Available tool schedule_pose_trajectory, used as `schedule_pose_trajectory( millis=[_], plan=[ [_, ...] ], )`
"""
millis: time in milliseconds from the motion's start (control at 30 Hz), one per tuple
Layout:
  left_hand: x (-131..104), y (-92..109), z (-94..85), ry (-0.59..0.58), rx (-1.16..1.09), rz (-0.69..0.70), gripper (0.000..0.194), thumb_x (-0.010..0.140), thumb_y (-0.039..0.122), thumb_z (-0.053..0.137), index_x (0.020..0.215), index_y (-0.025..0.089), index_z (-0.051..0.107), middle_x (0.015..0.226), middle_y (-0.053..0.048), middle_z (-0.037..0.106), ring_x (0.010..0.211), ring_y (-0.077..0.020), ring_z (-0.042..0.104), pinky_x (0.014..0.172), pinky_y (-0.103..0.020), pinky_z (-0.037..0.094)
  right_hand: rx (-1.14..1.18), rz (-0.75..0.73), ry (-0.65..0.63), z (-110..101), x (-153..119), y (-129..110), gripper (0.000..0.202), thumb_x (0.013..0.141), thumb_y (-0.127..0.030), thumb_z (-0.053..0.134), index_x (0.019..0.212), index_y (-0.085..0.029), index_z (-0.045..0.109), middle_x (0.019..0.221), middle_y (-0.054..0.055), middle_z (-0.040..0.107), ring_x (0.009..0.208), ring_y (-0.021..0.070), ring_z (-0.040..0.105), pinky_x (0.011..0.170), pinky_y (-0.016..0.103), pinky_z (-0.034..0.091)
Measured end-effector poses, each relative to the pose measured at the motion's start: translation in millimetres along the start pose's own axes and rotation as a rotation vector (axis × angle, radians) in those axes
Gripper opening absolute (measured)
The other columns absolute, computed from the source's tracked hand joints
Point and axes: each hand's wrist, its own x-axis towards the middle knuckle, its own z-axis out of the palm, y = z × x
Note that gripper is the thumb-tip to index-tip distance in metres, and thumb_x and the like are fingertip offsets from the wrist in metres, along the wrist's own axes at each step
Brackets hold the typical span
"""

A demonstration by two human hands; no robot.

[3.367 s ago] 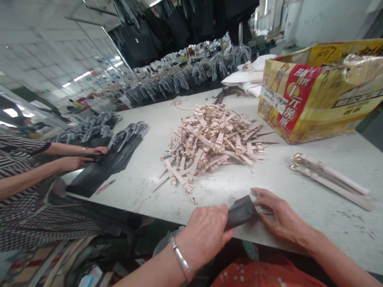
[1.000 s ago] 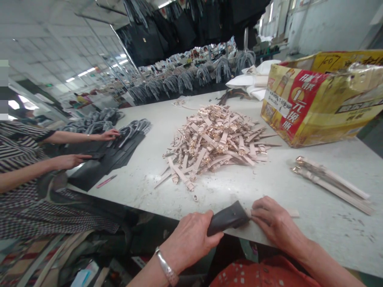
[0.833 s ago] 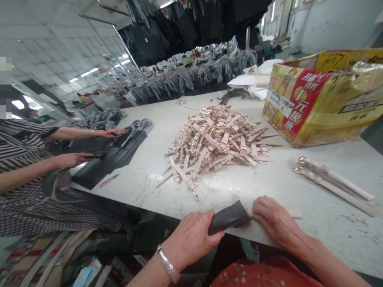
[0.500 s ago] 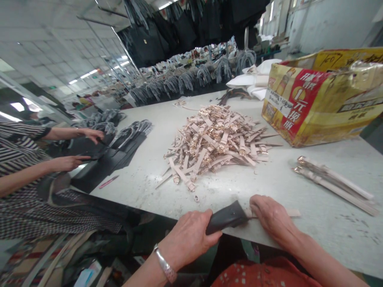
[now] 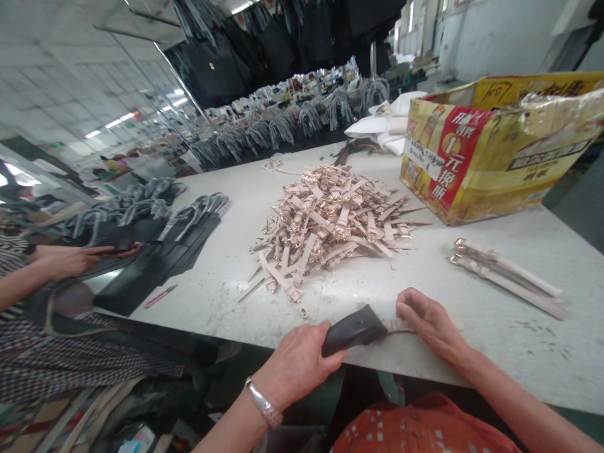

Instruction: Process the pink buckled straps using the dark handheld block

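My left hand (image 5: 302,355), with a silver bangle at the wrist, is closed round a black leather-like piece (image 5: 356,330) at the front edge of the table. From the right end of that piece a pale pink strap (image 5: 396,325) runs under my right hand (image 5: 427,324). The fingers of my right hand are curled on the strap, and its fingertips are partly hidden. Just beyond my hands lies a heap of pale straps with gold buckles (image 5: 325,220). A small loose ring (image 5: 304,313) rests in front of the heap.
At the right stands a yellow and red cardboard box (image 5: 476,163), with a few buckled straps (image 5: 507,277) in front. To the left, a co-worker's hands (image 5: 75,258) are over black bag pieces (image 5: 189,242). A pink pen-like tool (image 5: 160,296) lies near the left edge.
The view has turned slightly, shifting the table leftward. My right hand has lifted a little from the strap's line, showing more strap. The co-worker's hands have moved left.
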Motion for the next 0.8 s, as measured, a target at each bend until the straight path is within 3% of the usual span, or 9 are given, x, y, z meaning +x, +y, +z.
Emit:
schedule_pose_trajectory(
  millis=[133,200,333,367,400,467,500,633,800],
  plan=[
    [-0.6,-1.8,0.0,-0.014,-0.018,-0.004,0.026,0.085,0.044,0.052,0.092,0.021,0.061,0.082,-0.005,0.068,0.08,-0.0236,0.065,0.069,-0.03,0.047,0.134,0.051,0.106,-10.8,1.1,-9.6,0.031,0.089,-0.046,0.051,0.072,-0.02,0.052,0.065,-0.001,0.055,0.06,0.0136,0.051,0.056,0.024,0.043],
    [-0.1,-2.8,1.7,-0.011,-0.031,-0.01,0.026,0.085,0.045,0.051,0.092,0.022,0.061,0.083,-0.005,0.068,0.082,-0.0239,0.066,0.07,-0.03,0.047,0.082,0.04,0.073,-20.7,-6.9,-15.8,0.032,0.089,-0.044,0.052,0.069,-0.019,0.054,0.063,-0.001,0.056,0.061,0.0139,0.052,0.06,0.025,0.044],
    [0.9,-5.3,5.7,0.003,-0.037,-0.01,0.027,0.085,0.046,0.051,0.095,0.023,0.061,0.083,-0.004,0.068,0.081,-0.0238,0.065,0.07,-0.03,0.046,-0.084,0.066,-0.429,-51.3,-40.8,-22.6,0.015,0.084,-0.026,0.059,0.071,-0.02,0.063,0.071,0.0,0.063,0.07,0.0163,0.058,0.067,0.026,0.047],
    [1.0,-5.6,6.1,0.004,-0.034,-0.005,0.027,0.085,0.047,0.052,0.094,0.023,0.061,0.083,-0.004,0.068,0.081,-0.0237,0.065,0.07,-0.031,0.046,-0.117,0.08,-0.503,-58.5,-48.7,-22.2,0.009,0.082,-0.019,0.059,0.082,-0.022,0.067,0.082,0.001,0.066,0.078,0.0178,0.06,0.073,0.027,0.049],
    [0.9,-5.7,6.0,0.001,-0.029,0.0,0.027,0.085,0.047,0.052,0.094,0.023,0.061,0.083,-0.004,0.068,0.081,-0.0237,0.065,0.071,-0.031,0.046,-0.144,0.08,-0.52,-64.1,-54.4,-20.8,0.024,0.078,-0.013,0.059,0.097,-0.026,0.068,0.095,0.001,0.067,0.088,0.0192,0.061,0.081,0.029,0.049],
    [0.0,-4.7,4.6,-0.002,-0.008,0.001,0.026,0.085,0.047,0.052,0.093,0.023,0.06,0.082,-0.004,0.068,0.08,-0.024,0.065,0.071,-0.031,0.047,-0.207,0.03,-0.444,-67.8,-56.9,-16.2,0.052,0.074,-0.007,0.057,0.121,-0.031,0.06,0.116,0.002,0.063,0.104,0.0214,0.058,0.093,0.033,0.046],
    [-1.0,-3.6,3.2,0.002,0.009,-0.001,0.026,0.085,0.046,0.052,0.094,0.023,0.06,0.082,-0.004,0.068,0.081,-0.0244,0.065,0.071,-0.032,0.047,-0.248,-0.016,-0.388,-65.7,-53.7,-13.3,0.056,0.074,-0.007,0.057,0.124,-0.031,0.058,0.12,0.002,0.061,0.109,0.0222,0.056,0.097,0.035,0.044],
    [-8.5,4.1,-4.2,0.022,0.097,-0.004,0.024,0.086,0.044,0.053,0.095,0.023,0.059,0.082,-0.004,0.068,0.081,-0.0261,0.066,0.072,-0.034,0.048,-0.395,-0.162,-0.241,-41.8,-28.0,-0.3,0.033,0.084,-0.012,0.052,0.113,-0.023,0.065,0.114,0.008,0.063,0.108,0.0243,0.055,0.096,0.039,0.045],
    [-14.6,18.8,-8.7,0.022,0.201,0.071,0.025,0.088,0.046,0.054,0.099,0.023,0.058,0.084,-0.004,0.068,0.079,-0.0268,0.066,0.072,-0.037,0.049,-0.428,-0.182,-0.19,-24.1,-16.5,14.1,0.023,0.092,-0.022,0.051,0.109,-0.022,0.067,0.106,0.01,0.063,0.1,0.0246,0.056,0.088,0.039,0.048]
  ],
)
